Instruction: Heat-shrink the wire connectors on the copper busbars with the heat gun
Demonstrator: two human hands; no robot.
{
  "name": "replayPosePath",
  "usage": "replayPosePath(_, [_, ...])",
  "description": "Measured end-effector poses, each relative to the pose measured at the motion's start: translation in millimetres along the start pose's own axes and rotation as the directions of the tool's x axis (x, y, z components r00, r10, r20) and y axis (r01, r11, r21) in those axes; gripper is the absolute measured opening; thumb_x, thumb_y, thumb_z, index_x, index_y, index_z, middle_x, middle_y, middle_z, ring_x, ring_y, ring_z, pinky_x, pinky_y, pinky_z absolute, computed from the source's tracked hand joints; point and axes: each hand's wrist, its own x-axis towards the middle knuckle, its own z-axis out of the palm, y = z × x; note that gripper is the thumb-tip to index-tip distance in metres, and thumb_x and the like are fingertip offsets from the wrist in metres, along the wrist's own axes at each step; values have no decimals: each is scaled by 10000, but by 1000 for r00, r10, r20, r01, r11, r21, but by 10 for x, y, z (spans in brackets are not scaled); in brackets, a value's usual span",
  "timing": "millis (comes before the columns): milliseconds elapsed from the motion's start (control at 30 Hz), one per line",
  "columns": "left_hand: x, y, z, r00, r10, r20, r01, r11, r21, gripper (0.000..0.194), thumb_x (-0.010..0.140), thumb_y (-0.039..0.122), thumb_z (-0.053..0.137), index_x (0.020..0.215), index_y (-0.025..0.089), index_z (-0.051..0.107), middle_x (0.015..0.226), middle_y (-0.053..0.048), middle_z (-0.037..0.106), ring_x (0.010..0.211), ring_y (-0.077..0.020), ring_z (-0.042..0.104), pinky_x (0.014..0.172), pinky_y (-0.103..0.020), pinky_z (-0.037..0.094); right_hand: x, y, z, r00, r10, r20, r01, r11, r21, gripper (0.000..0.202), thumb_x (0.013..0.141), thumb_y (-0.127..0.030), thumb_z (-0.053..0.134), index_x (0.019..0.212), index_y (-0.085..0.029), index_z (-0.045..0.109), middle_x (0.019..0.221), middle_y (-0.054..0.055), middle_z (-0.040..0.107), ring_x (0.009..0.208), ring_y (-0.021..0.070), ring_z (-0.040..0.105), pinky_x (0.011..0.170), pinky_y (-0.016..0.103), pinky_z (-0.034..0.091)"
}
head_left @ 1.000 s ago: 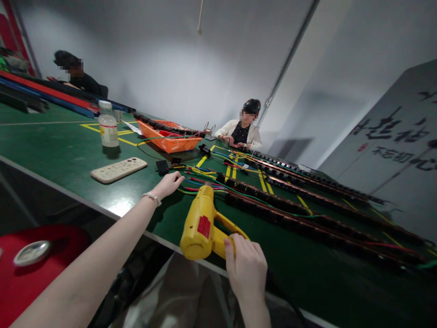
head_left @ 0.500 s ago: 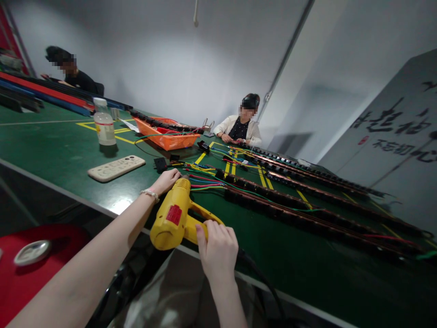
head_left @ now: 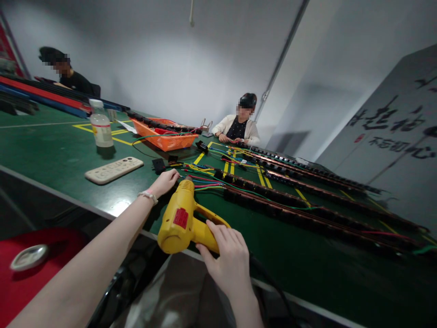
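Note:
A yellow heat gun (head_left: 175, 223) with a red label is held at its handle by my right hand (head_left: 227, 250), fingers wrapped round the grip. Its nozzle points away from me, toward the coloured wires (head_left: 206, 182) that come out of a dark wrapped harness (head_left: 249, 187). My left hand (head_left: 166, 181) is closed in a pinch just left of the nozzle, at the wire ends. What sits between those fingertips is too small to make out, though it seems to be a wire. A black connector (head_left: 158, 166) lies just beyond this hand.
On the green table (head_left: 68, 159) stand a plastic bottle (head_left: 102, 127) and an orange basket (head_left: 170, 142). A phone in a pale case (head_left: 114, 170) lies near the front edge. Several long harnesses (head_left: 324, 200) stretch to the right. Across the table sits a person (head_left: 237, 127); another (head_left: 75, 82) is far left.
The heat gun has shifted slightly right, away from my left hand, and my right hand moved with it. My left hand stays at the wire ends. The view has turned a little.

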Motion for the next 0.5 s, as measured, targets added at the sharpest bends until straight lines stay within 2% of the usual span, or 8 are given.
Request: replayPosePath(500, [-3, -8, 0, 1000, -9, 29, 11, 998, -61, 283, 855, 377, 340, 759, 185, 525, 729, -39, 618, 672, -156, 557, 582, -240, 406, -251, 361, -186, 982, -102, -161, 49, 951, -305, 477, 822, -441, 557, 1230, -197, 529, 950, 40, 637, 862, 169, 567, 826, 317, 409])
